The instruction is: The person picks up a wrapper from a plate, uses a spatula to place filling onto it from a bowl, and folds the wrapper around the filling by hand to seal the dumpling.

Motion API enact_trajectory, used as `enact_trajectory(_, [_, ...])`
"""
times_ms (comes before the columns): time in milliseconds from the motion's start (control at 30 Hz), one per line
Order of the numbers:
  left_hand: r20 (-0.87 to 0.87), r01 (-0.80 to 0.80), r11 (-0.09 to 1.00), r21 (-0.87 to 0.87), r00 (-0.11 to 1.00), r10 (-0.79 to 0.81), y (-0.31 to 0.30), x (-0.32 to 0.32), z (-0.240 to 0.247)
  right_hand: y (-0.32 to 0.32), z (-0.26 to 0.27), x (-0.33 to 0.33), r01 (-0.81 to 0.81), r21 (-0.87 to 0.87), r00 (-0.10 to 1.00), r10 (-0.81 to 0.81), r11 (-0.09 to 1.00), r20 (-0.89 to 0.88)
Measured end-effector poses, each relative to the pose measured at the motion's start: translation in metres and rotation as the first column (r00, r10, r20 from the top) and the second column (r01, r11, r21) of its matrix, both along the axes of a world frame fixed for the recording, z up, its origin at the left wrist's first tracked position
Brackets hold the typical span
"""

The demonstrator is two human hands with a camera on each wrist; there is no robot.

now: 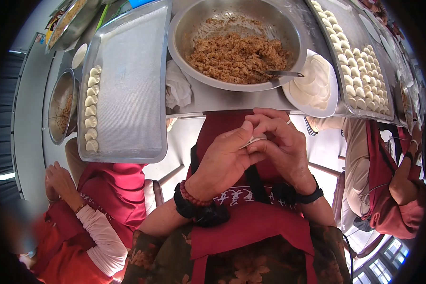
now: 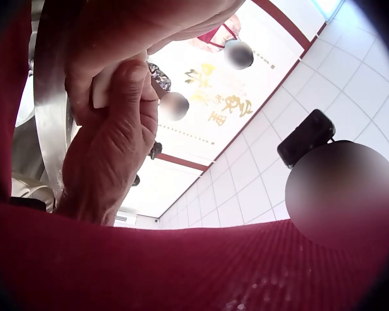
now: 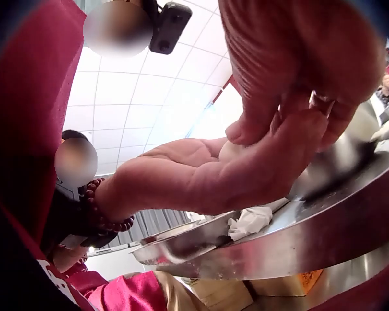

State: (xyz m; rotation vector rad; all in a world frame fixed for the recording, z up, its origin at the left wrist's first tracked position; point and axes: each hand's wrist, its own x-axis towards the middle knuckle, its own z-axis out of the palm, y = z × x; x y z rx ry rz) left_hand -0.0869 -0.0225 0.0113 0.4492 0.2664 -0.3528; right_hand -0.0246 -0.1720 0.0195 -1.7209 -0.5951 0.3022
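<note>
In front of my red apron, both hands meet over a small white dumpling. My left hand, with a bead bracelet at the wrist, pinches it from the left, thumb on top. My right hand, with a black wristband, pinches its edge with curled fingers. In the left wrist view the dough shows pale behind the left hand's thumb. In the right wrist view the right hand closes down onto the left hand, with a bit of dough between them.
On the steel table stand a large bowl of minced filling with a spoon and a plate of round wrappers. One tray holds a row of dumplings, another tray holds several. People in red sit on either side.
</note>
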Motion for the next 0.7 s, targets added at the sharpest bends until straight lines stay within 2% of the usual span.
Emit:
enact_trajectory(33, [0.019,0.013,1.000,0.029,1.000,-0.014,0.000,0.000,-0.002,0.001,0.001,-0.002,0.038,0.048,0.993,-0.033,0.998,-0.118])
enact_trajectory(133, [-0.011,0.018,0.999,0.052,1.000,-0.017,0.001,-0.001,-0.002,0.001,-0.008,-0.004,0.034,0.146,0.987,-0.010,0.989,-0.163])
enact_trajectory(233, [0.040,0.053,0.998,0.037,0.998,-0.055,0.004,-0.001,-0.006,0.002,0.004,-0.006,0.053,0.127,0.962,-0.016,0.990,-0.271])
enact_trajectory(333, [-0.027,0.040,0.999,-0.028,0.999,-0.040,0.004,0.004,0.007,0.002,0.005,-0.007,0.062,0.101,0.956,-0.030,0.993,-0.292])
enact_trajectory(367, [-0.038,0.029,0.999,-0.033,0.999,-0.030,0.004,0.005,0.010,0.000,0.003,-0.003,0.005,0.060,0.992,0.003,0.998,-0.124])
enact_trajectory(433, [-0.064,0.007,0.999,-0.045,0.998,-0.010,0.004,0.005,0.014,-0.006,-0.006,0.005,-0.085,-0.050,0.973,0.093,0.995,0.209])
enact_trajectory(533, [-0.111,-0.015,0.994,-0.106,0.994,0.003,0.003,0.004,0.008,-0.003,-0.010,0.000,-0.022,0.101,1.000,0.022,0.995,0.001])
enact_trajectory(700, [-0.132,-0.078,0.982,-0.173,0.990,0.055,-0.002,0.001,0.002,-0.002,-0.011,0.001,0.030,0.110,0.999,-0.034,0.993,0.034])
